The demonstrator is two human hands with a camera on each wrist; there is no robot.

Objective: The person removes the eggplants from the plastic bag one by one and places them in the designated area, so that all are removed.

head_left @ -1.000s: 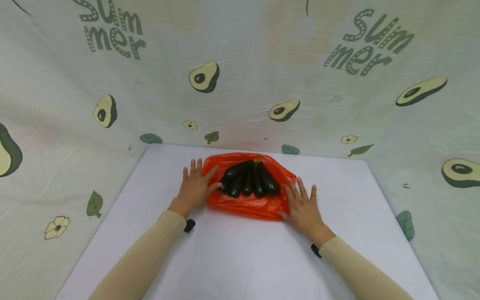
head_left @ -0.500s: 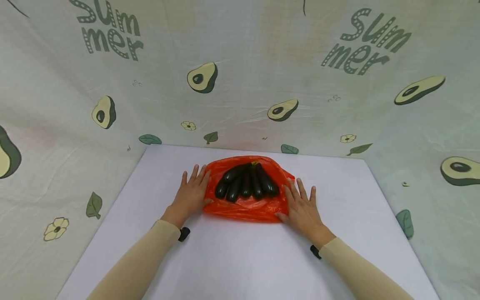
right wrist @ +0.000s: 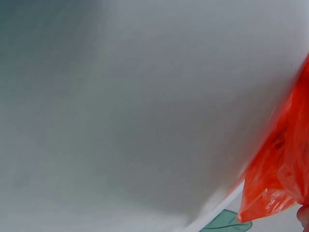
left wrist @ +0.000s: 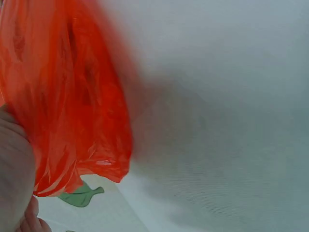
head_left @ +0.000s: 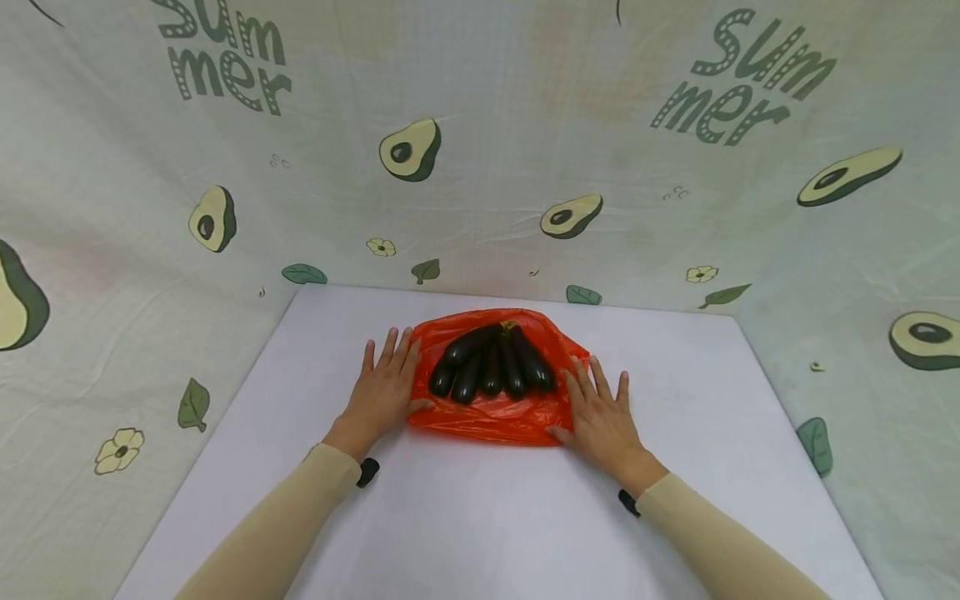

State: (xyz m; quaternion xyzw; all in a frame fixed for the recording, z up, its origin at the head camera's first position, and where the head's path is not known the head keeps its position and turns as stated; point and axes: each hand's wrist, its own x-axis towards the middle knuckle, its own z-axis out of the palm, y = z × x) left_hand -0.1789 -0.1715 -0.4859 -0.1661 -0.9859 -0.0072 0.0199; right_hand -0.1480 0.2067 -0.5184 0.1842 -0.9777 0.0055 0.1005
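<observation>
Nearest me are my two beige sleeves (head_left: 277, 525), reaching over the white tabletop (head_left: 465, 533), with a black band (head_left: 367, 472) at my left wrist and a similar one at my right. My left hand (head_left: 375, 398) lies along the left edge of the red plastic bag (head_left: 510, 410), fingers straight, thumb against the plastic. My right hand (head_left: 600, 427) rests at the opposite edge, fingers spread, and from above neither looks clenched or grasping. The left wrist view shows plastic right beside my hand, but I cannot tell whether a fold is lightly caught.

A second ago my left thumb and index finger reached in over the bag, close to the leftmost eggplants; now that hand has drawn back to the rim, while my right has hardly shifted. I judge that this leaves the contents uncovered and the bag spread between my palms.

The dark eggplants (head_left: 492, 375) lie fanned within the red plastic, rounded ends toward me, yellowish stem ends (head_left: 508, 327) bunched at the far side. Beyond the table hangs a pale cloth (head_left: 487, 150) printed with avocados, leaves and "summer".
</observation>
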